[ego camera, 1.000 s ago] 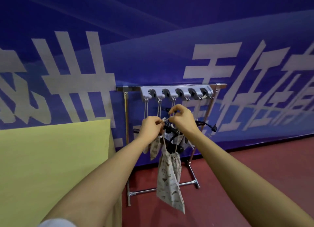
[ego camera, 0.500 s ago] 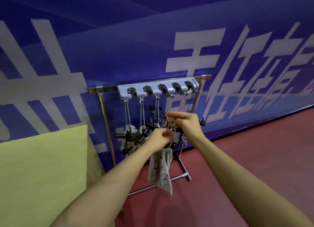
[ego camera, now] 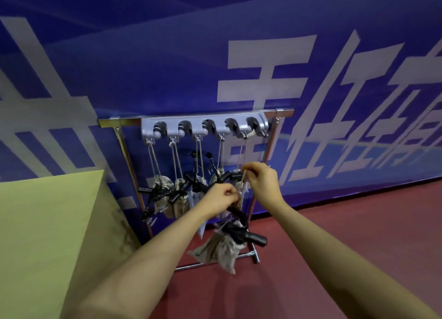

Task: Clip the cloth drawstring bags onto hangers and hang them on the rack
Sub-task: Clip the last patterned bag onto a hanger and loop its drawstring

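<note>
A low metal rack [ego camera: 263, 112] carries a grey hook strip [ego camera: 203, 127] in front of the blue wall. Several patterned drawstring bags [ego camera: 165, 192] hang from its hooks by cords, with black clip hangers [ego camera: 155, 194] among them. My left hand [ego camera: 221, 196] is closed around the top of a black hanger [ego camera: 248, 237]; a patterned cloth bag [ego camera: 222, 249] is clipped to it and dangles below, tilted. My right hand [ego camera: 259, 179] pinches a pale drawstring [ego camera: 244, 175] that runs up to the rightmost hook. My fingers hide where string and hanger meet.
A yellow-green table [ego camera: 45, 235] stands at the left, close against the rack's left post. Dark red floor [ego camera: 334, 247] spreads to the right and below the rack. The rack's foot bar [ego camera: 248, 255] lies on the floor.
The view has shifted right and closer. The bag on the hanger has dropped lower and swung to a tilt. My right hand now pinches the cord under the rightmost hook.
</note>
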`<state>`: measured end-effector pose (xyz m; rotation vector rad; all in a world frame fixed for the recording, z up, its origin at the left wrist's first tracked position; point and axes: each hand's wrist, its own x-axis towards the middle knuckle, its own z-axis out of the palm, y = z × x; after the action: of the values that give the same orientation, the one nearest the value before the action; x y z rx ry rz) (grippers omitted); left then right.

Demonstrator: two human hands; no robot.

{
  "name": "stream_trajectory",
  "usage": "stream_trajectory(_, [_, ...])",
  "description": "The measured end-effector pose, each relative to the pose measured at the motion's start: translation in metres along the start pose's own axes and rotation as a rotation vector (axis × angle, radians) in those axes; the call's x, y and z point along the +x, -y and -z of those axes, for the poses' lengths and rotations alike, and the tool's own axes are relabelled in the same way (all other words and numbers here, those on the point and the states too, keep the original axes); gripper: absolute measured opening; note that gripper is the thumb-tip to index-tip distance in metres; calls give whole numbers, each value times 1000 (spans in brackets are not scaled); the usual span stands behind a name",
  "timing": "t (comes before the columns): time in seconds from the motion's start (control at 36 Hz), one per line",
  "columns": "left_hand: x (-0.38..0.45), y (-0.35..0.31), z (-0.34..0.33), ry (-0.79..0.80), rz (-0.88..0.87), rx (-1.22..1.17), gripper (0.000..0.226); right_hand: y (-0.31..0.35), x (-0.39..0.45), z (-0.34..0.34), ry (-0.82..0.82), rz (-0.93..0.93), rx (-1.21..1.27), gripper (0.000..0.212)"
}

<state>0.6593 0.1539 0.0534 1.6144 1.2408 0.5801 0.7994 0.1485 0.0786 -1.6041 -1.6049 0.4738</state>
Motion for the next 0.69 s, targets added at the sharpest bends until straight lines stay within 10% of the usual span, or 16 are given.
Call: stream_trajectory(0.69, [85, -43, -75, -157, 57, 69, 19, -103, 66, 67, 33, -278, 169, 19])
